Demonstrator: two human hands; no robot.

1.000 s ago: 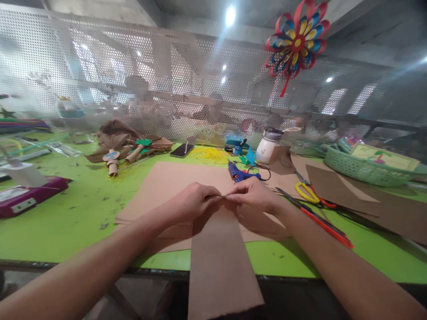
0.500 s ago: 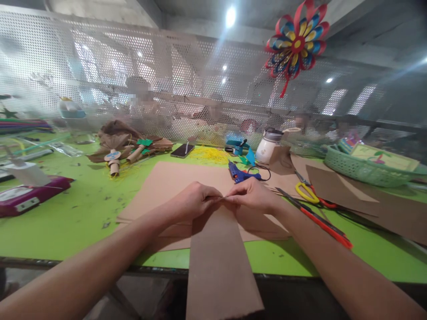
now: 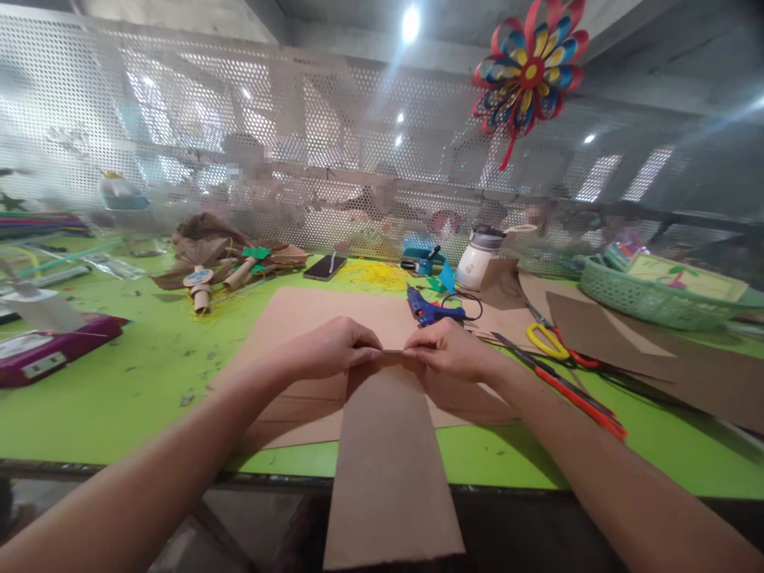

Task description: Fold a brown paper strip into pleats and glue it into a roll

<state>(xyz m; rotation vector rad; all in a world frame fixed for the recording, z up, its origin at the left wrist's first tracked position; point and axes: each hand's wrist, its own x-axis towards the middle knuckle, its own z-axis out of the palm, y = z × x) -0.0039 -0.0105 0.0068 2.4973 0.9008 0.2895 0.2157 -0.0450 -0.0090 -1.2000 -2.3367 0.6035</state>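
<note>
A long strip of brown paper (image 3: 391,469) hangs toward me over the table's front edge, its far end narrow and folded between my fingers. My left hand (image 3: 340,350) pinches the left side of that folded end. At its right side my right hand (image 3: 445,350) pinches it too, thumb against fingers, a short gap from the left. Beneath both hands lie flat sheets of brown paper (image 3: 298,314). Just beyond my right hand is a blue glue gun (image 3: 430,309).
Scissors with yellow handles (image 3: 547,341) and a red-orange cutter (image 3: 582,398) lie right. Behind are a white bottle (image 3: 477,259), a phone (image 3: 325,267) and paper flowers (image 3: 201,278). A purple power strip (image 3: 56,350) sits left, a green basket (image 3: 650,298) right.
My left hand has slid left along the folded end, so the hands are now apart with the folded edge showing between them. The strip's near end has shifted slightly left.
</note>
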